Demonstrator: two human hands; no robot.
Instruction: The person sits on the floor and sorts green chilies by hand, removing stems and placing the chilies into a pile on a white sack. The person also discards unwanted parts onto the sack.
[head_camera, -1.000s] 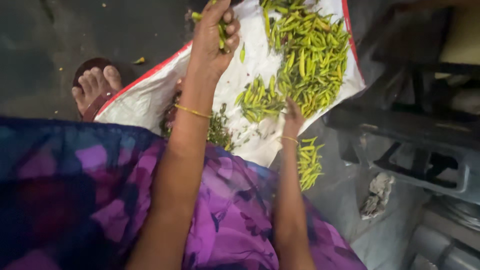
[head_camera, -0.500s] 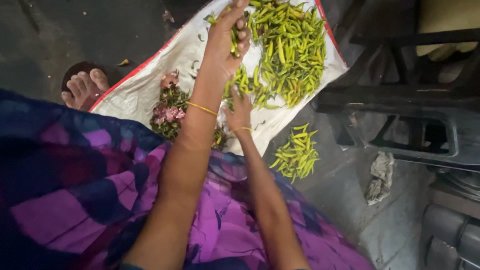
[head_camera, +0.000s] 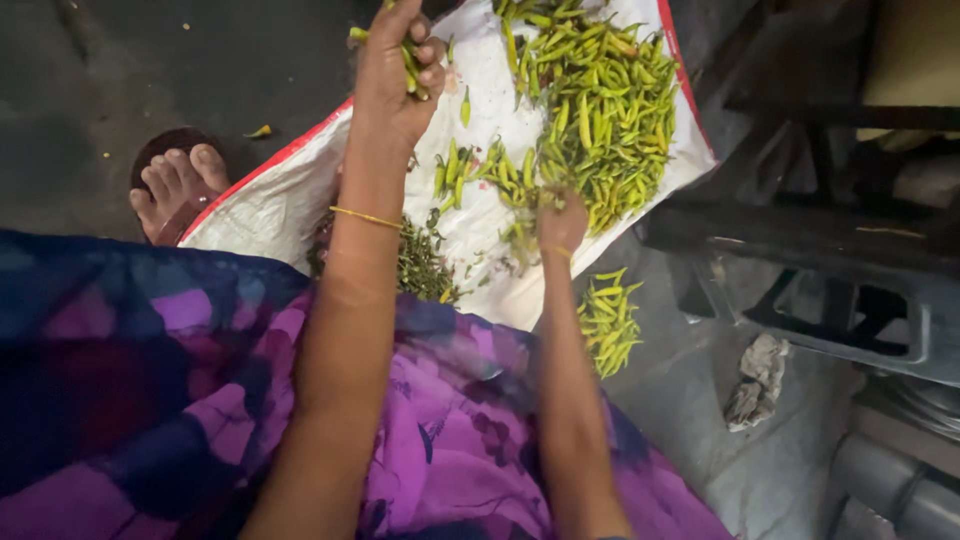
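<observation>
My left hand is raised and closed around a few green chillies. A thin gold bangle circles its wrist. My right hand reaches down onto the white sack sheet, fingers curled among loose green chillies, gripping some. A large heap of green chillies lies on the sheet just beyond the right hand. A dark pile of plucked stems sits by my left forearm. A smaller heap of chillies rests on the floor right of my right arm.
My purple and blue garment fills the lower frame. A sandalled foot rests on the dark floor at left. A black metal frame stands at right, with a crumpled rag on the grey floor below it.
My left hand stays raised with chillies. My right hand has moved from the sheet's lower edge up into the loose chillies near the big heap.
</observation>
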